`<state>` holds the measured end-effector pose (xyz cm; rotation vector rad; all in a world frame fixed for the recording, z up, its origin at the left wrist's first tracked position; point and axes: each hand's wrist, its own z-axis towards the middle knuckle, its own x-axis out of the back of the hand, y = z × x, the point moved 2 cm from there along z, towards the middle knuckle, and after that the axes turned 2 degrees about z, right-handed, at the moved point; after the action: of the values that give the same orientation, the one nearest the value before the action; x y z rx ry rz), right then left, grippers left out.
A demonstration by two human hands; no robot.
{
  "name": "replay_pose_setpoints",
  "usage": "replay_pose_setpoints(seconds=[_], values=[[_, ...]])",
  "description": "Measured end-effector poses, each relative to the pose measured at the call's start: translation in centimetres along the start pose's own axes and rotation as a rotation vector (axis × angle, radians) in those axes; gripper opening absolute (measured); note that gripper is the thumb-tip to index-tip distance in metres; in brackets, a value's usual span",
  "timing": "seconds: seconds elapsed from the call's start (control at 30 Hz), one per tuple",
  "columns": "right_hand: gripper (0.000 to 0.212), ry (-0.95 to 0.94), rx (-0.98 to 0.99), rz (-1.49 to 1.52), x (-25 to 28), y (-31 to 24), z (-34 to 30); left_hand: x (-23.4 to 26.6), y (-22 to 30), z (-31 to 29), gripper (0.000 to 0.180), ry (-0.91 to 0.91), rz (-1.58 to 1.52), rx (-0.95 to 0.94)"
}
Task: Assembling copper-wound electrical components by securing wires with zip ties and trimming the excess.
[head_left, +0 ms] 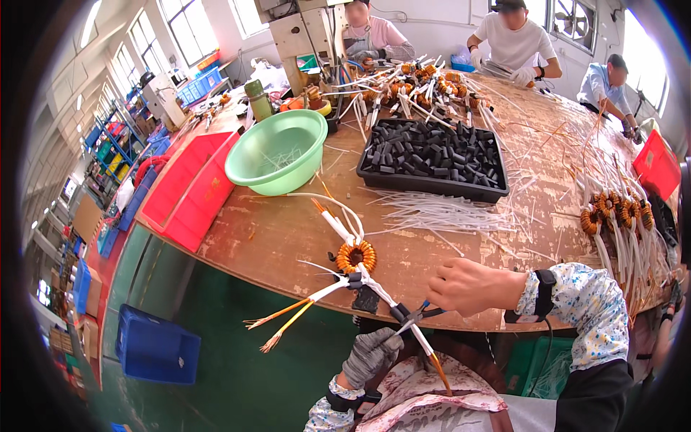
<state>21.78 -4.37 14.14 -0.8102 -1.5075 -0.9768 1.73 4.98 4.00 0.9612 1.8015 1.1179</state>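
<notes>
A toroidal coil (357,255) wound with copper wire lies near the table's front edge, its leads sleeved in white. One white-sleeved lead (419,337) runs over the edge toward my lap, with a black sleeve (399,312) around it. My bare right hand (468,288) is closed on small dark-handled scissors (415,317), whose blades lie at that lead just below the black sleeve. Just left of the lead, my left hand (371,356) in a grey glove has its fingers curled; what they hold is hidden. Another branch of leads (288,317) ends in bare copper strands, hanging past the edge.
Behind the coil stand a black tray (432,189) of black sleeves, loose white cable ties (439,212) and a green basin (277,151). A red bin (191,191) is at left, more coils (619,212) at right. A blue crate (157,345) sits on the floor. Co-workers sit across the table.
</notes>
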Motion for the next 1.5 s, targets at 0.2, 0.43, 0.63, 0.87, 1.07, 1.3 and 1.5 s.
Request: replay_pose_setpoints(seconds=[0.2, 0.43, 0.63, 0.87, 1.07, 1.3, 1.5], values=[[0.022, 0.211, -0.19, 0.329, 0.0, 1.7, -2.0, 6.9, 2.6, -0.8, 0.017, 0.288, -0.316, -0.456], [0.02, 0.524, -0.678, 0.729, -1.1, 3.6, -2.6, -3.4, 6.1, 1.8, 0.018, -0.084, 0.192, -0.356], [0.025, 0.532, -0.552, 0.724, -1.2, 3.1, -2.6, -4.9, -0.3, 3.0, 0.009, -0.139, 1.282, -0.89], [0.041, 0.378, -0.321, 0.322, 0.5, 1.8, -0.9, -2.7, 0.3, 1.1, 0.018, -0.114, 0.946, -0.864], [0.038, 0.288, -0.224, 0.068, 2.8, 0.4, 1.3, -0.4, 8.7, 0.4, 0.006, 0.229, 0.503, -0.771], [0.026, 0.088, -0.178, -0.235, 4.4, -0.5, 3.6, 3.9, 3.5, 1.3, 0.011, 0.402, 0.962, -0.672], [0.021, -0.213, -0.144, -0.171, 4.2, -0.7, 4.4, 3.9, 3.6, 1.9, 0.01, 0.375, 0.876, -0.746]])
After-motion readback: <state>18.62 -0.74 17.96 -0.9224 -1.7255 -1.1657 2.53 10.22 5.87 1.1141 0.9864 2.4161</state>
